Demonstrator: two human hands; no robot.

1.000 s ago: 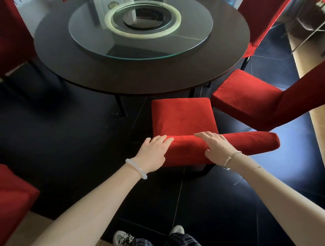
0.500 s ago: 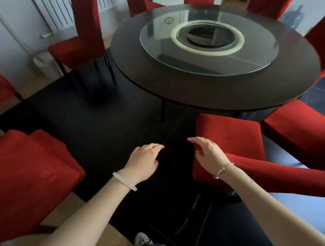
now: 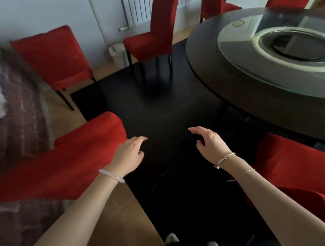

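here our left hand (image 3: 128, 154) and right hand (image 3: 211, 144) hovered empty, loosely curled; next, probably, gripping the near red fabric-covered chair (image 3: 55, 168).

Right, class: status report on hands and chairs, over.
Left hand open, empty, beside red chair. Right hand open, empty. Between them, dark floor.

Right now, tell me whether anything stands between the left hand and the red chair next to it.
Nothing visible does. The left hand hangs open at the edge of the red chair, with no object between them. Between it and the right hand lies only dark floor.
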